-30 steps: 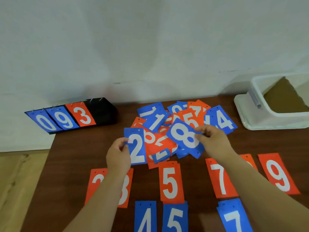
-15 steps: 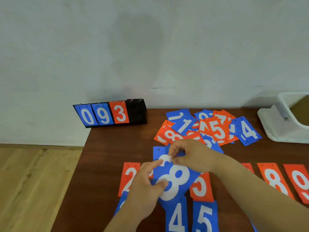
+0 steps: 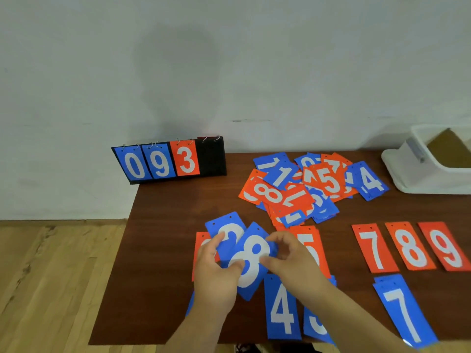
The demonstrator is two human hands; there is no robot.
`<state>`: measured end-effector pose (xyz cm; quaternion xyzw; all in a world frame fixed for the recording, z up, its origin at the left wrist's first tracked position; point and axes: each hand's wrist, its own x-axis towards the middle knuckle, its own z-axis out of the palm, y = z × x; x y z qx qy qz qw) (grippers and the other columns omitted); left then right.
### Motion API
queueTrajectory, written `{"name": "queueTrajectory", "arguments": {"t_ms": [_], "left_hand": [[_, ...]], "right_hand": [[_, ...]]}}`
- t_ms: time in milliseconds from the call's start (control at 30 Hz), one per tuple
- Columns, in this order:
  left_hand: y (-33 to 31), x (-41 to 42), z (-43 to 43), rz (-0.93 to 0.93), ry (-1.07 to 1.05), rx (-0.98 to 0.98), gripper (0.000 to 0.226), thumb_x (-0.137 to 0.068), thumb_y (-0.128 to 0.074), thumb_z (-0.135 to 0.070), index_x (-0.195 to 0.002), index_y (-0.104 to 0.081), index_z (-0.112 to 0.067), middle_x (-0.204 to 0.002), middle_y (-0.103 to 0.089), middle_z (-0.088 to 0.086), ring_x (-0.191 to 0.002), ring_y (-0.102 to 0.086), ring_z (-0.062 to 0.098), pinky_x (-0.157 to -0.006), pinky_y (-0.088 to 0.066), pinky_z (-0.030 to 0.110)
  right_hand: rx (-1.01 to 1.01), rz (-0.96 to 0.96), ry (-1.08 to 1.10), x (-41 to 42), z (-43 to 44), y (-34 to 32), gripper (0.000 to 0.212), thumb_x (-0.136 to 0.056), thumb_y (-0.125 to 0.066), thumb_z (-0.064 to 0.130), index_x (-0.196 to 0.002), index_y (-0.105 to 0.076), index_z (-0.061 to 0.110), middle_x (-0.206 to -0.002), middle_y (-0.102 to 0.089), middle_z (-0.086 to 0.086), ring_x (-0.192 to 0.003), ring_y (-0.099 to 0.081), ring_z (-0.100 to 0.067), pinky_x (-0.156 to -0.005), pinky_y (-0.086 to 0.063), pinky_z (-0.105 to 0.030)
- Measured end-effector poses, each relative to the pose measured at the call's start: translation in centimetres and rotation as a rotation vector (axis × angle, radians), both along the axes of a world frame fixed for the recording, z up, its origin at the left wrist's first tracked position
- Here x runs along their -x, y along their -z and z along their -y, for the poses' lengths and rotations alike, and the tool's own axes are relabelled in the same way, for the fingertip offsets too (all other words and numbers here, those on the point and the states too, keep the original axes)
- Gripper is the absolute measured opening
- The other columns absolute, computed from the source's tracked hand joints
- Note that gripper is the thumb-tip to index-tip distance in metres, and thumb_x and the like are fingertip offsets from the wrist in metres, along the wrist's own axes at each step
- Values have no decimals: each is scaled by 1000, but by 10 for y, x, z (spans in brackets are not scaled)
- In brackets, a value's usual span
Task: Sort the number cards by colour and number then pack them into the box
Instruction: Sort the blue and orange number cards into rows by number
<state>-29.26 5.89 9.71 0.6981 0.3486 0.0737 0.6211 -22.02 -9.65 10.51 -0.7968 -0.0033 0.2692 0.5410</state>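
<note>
L hand, R hand both pinch blue 8 card; white box far R, brown inside.

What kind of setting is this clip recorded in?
Probably a plain room, home or office: a bare white wall, a wood-plank floor, and a brown table holding number cards and a flip scoreboard.

Plain pale grey wall, light wooden plank floor, dark brown wooden table, soft even light
</note>
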Motion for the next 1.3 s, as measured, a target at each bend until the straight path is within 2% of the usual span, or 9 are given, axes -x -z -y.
{"name": "queueTrajectory", "arguments": {"t_ms": [133,233,367,533,667,800,1000,1133,1300], "left_hand": [[1,4,2,38,-9,27,46,-90,-74,-9,-124,-63,-37,-131,-56,-15,-120,-59,11,-92,-58,32],[2,7,-16,-17,-178,0,23,-96,-68,-16,-107,-72,-36,-110,-69,-11,-88,-70,13,-68,-58,31],[31,32,-55,-168,-180,-78,22,-94,-67,-13,-96,-75,-33,-88,-74,0,-51,-55,10,-47,-45,29],[84,84,-66,-383,66,-89,27,-93,-66,-3,-91,-74,-29,-100,-75,-6,-75,-67,14,-67,-55,38],[112,102,-62,-473,255,-205,26,-98,-60,-7,-96,-69,-32,-112,-67,-13,-96,-64,11,-67,-45,15],[126,99,-62,-536,340,-438,20,-101,-56,-17,-114,-64,-30,-117,-58,-13,-99,-59,7,-61,-40,8],[126,98,-55,-631,355,-776,25,-96,-64,-33,-121,-61,-34,-117,-46,-7,-104,-44,10,-82,-39,20],[108,85,-26,-431,281,-452,30,-98,-63,-31,-128,-60,-32,-124,-50,-7,-113,-53,13,-91,-47,26],[79,55,50,-245,311,-71,29,-98,-65,-28,-124,-59,-40,-119,-57,-18,-106,-57,3,-76,-47,13]], "right_hand": [[-57,-67,190,11,3,17,32,-83,-82,25,-106,-64,39,-92,-64,-1,-75,-66,-15,-61,-53,-22],[-15,-63,245,10,8,28,27,-87,-79,24,-105,-63,37,-98,-66,0,-76,-67,-19,-61,-56,-31],[92,-33,178,13,15,48,20,-93,-72,18,-102,-61,32,-87,-68,1,-50,-48,-14,-46,-45,-27],[207,-40,59,21,21,66,24,-96,-66,12,-104,-60,33,-82,-63,0,-48,-48,-9,-40,-40,-19],[281,-23,-75,31,21,77,24,-97,-63,9,-102,-58,32,-88,-62,2,-56,-54,-11,-41,-42,-17],[333,-56,-145,37,15,88,25,-98,-62,11,-100,-56,35,-93,-60,15,-80,-67,-19,-61,-63,-40],[335,-67,-189,37,13,92,19,-100,-61,14,-105,-56,32,-98,-59,15,-79,-64,-13,-64,-64,-39],[294,-37,-173,36,24,87,22,-96,-64,8,-102,-59,28,-104,-61,10,-81,-65,-13,-51,-55,-23],[232,-50,-179,28,63,74,21,-92,-72,9,-97,-61,27,-92,-63,1,-62,-55,-13,-49,-47,-19]]}}
